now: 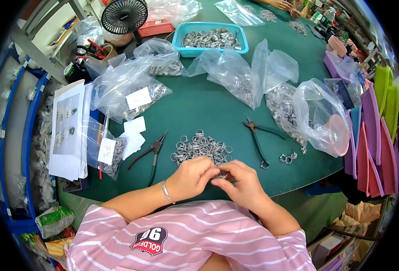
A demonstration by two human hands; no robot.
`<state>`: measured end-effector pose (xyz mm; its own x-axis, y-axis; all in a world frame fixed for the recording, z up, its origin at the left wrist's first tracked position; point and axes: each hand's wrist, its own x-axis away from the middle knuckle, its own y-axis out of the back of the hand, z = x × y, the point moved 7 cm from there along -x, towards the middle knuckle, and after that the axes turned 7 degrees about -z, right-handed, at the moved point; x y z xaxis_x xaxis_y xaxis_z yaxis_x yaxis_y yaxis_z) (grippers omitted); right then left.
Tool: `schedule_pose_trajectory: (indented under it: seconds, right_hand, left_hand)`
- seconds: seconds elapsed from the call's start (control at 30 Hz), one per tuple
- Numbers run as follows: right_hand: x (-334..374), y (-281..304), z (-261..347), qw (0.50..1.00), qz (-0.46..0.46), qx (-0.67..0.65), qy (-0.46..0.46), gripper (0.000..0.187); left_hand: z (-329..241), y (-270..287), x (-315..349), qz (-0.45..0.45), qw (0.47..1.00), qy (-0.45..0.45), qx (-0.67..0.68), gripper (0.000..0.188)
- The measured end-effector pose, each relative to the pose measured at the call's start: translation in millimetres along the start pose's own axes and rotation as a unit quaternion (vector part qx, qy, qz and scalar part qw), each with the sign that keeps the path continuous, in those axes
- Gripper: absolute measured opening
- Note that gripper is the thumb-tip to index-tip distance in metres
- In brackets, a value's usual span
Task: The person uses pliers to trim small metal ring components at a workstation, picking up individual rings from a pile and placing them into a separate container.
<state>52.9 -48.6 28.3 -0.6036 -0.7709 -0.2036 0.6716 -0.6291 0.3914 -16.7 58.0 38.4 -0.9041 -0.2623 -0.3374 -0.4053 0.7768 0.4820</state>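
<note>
Close to my body, both hands meet over the near side of the green table. My left hand [191,178], with a bracelet at its wrist, is closed in a pinch. Its fingertips meet those of my right hand [245,181], also closed, around a small grey metal ring [220,175]; fingers hide most of it. Just beyond the hands lies a pile of similar grey metal rings [199,148]. Pliers with dark jaws [156,146] rest left of the pile, and green-handled pliers [254,133] lie to its right. A few loose rings [289,157] are farther right.
Clear plastic bags of metal parts [138,92] stand left; others [240,81] stand far and right. A blue tray [178,45] of parts and a black fan [124,17] are at the back. Papers [68,131] lie left, colourful bins [366,131] right. Another person's hands [278,4] show far off.
</note>
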Motion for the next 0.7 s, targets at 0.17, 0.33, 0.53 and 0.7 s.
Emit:
schedule_pose_trajectory:
  seconds: [0.17,0.33,0.53,0.7]
  right_hand:
    - [-4.6,-13.3,-28.2,0.976,-0.002,-0.163,-0.146,0.028]
    - [-3.1,1.7,-10.0,0.997,-0.059,-0.054,0.009,0.021]
    - [-0.6,-8.6,-25.5,0.952,-0.098,-0.279,-0.075,0.02]
    - [-3.1,9.4,-15.1,0.971,-0.146,-0.187,0.025,0.015]
  left_hand:
    - [19.2,1.0,4.7,-0.028,0.988,0.146,0.048,0.016]
    - [27.6,-2.2,-4.3,0.036,0.947,0.221,0.23,0.036]
    - [33.1,-12.3,-0.9,0.037,0.943,0.205,0.26,0.052]
    - [37.6,-19.1,1.1,-0.032,0.904,0.235,0.357,0.033]
